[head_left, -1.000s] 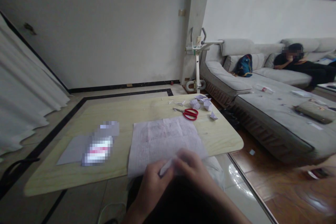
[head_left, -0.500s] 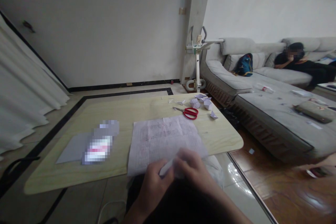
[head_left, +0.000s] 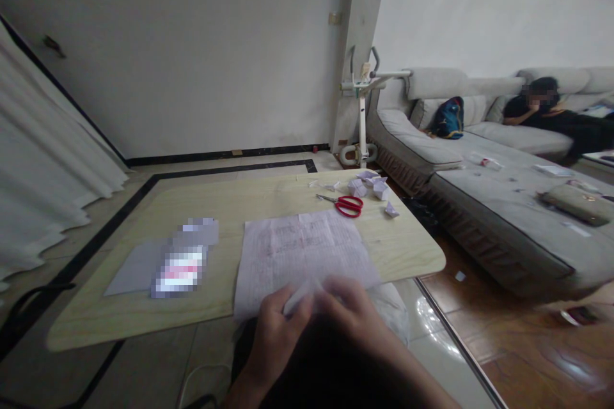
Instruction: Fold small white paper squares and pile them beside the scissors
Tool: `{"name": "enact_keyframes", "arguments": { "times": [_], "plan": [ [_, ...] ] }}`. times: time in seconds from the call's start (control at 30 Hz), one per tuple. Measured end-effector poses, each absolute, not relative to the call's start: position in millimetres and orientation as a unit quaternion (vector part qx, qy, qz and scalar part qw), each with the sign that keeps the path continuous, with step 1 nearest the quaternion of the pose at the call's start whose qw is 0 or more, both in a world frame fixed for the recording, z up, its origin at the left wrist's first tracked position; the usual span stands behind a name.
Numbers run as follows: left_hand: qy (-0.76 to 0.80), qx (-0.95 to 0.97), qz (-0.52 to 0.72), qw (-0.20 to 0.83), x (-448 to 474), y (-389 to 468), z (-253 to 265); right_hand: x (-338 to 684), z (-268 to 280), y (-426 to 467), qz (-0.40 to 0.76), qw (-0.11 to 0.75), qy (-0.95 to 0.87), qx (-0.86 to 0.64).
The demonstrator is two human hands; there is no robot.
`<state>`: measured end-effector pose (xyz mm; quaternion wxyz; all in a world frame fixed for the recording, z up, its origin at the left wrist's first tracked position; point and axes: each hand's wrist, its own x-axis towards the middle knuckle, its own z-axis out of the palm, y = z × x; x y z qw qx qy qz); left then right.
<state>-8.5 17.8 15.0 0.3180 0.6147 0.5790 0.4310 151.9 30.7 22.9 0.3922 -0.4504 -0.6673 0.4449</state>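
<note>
Between my two hands is a small piece of folded white paper (head_left: pixel 302 297), held just above the table's near edge. My left hand (head_left: pixel 283 316) pinches its left side, thumb on top. On its right side, the fingers of my right hand (head_left: pixel 348 303) are closed, partly blurred. Beneath and beyond them lies a large printed sheet (head_left: pixel 292 249), creased and flat. Scissors with red handles (head_left: pixel 349 206) rest past its far edge. Several folded paper shapes (head_left: pixel 357 188) stand near the table's far right corner, and a single small one (head_left: pixel 391 209) sits closer.
The pale wooden table (head_left: pixel 144 204) carries a pixelated bright object (head_left: pixel 180 271) on a plain sheet (head_left: pixel 129 271) at the left. Right of it stands a grey sofa (head_left: pixel 508 204) with a blue backpack (head_left: pixel 449 118) and a seated person (head_left: pixel 542 108). White exercise equipment (head_left: pixel 362 108) is behind.
My hands have spread slightly apart, the left one moving a little left. More of the folded paper shows between them, with a point now standing up.
</note>
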Motion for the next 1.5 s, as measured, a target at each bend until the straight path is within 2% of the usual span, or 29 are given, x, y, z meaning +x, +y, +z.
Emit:
{"name": "enact_keyframes", "arguments": {
  "times": [0.77,0.9,1.23,1.5],
  "plan": [
    [0.592,0.584,0.465,0.303,-6.9,17.2,13.5,154.0,18.7,32.3,0.371,0.399,-0.701,-0.46],
    [0.592,0.588,0.464,0.296,-6.6,15.2,12.9,155.6,21.3,33.4,0.378,0.376,-0.715,-0.453],
    [0.625,0.544,0.454,0.326,-9.5,19.0,19.6,154.5,26.2,33.7,0.377,0.41,-0.697,-0.452],
    [0.613,0.498,0.484,0.378,-7.6,16.9,18.8,157.9,25.5,32.2,0.359,0.399,-0.727,-0.428]
  ]
}}
